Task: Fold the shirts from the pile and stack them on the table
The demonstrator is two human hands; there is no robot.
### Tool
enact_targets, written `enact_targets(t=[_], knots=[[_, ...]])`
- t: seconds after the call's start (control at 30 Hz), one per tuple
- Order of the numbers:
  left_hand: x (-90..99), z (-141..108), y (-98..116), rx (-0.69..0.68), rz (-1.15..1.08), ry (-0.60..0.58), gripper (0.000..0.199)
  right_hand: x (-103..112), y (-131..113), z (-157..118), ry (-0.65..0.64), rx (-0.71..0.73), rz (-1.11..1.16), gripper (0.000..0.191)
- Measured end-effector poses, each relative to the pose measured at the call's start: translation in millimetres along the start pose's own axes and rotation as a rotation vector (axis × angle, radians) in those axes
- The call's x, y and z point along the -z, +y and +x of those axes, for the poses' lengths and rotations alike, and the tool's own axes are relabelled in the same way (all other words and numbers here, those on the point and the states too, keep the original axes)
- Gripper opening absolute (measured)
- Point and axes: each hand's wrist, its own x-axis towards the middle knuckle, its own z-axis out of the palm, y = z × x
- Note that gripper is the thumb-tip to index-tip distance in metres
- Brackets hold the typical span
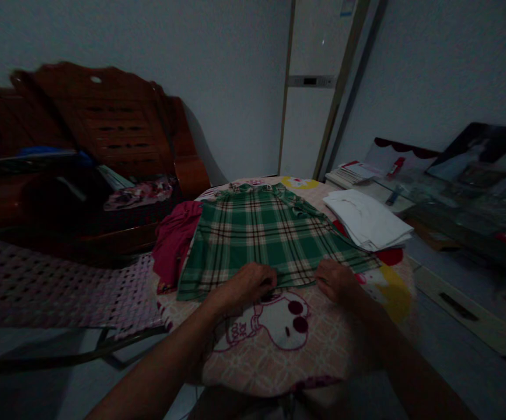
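Observation:
A green plaid garment [257,233] lies spread over a round table with a patterned pink cloth [323,350]. My left hand [255,281] is closed at the garment's near edge, fingers curled on the fabric. Farther right along that same edge, my right hand [334,280] pinches the cloth between its fingers. Beside the plaid, a crumpled magenta cloth [176,239] sits at the table's left. A folded white cloth [366,219] rests at the right side of the table, next to the garment.
Behind on the left stands a carved wooden seat [112,128] with clothes on it. A pink-and-white woven lounger [125,291] borders the table's left. Along the right runs a glass-topped cabinet [445,204] holding papers and bottles. A tall white appliance [307,116] stands in the corner.

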Motion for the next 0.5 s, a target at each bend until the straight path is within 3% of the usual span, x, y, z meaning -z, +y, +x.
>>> enact_targets(t=[0.17, 0.27, 0.37, 0.5], knots=[[1.1, -11, 2, 0.047, 0.000, -0.001, 0.013, 1, 0, -1, -0.050, -0.010, 0.029, 0.011], [5.2, -24, -2, 0.124, 0.025, 0.054, 0.019, 4, -2, 1, -0.007, 0.000, 0.092, 0.012], [9.5, -37, -9, 0.180, 0.042, 0.072, 0.022, 6, -10, 8, 0.025, 0.043, 0.159, 0.014], [13.1, -44, -13, 0.225, 0.044, 0.049, 0.018, 5, -29, 22, -0.047, 0.092, 0.196, 0.014]])
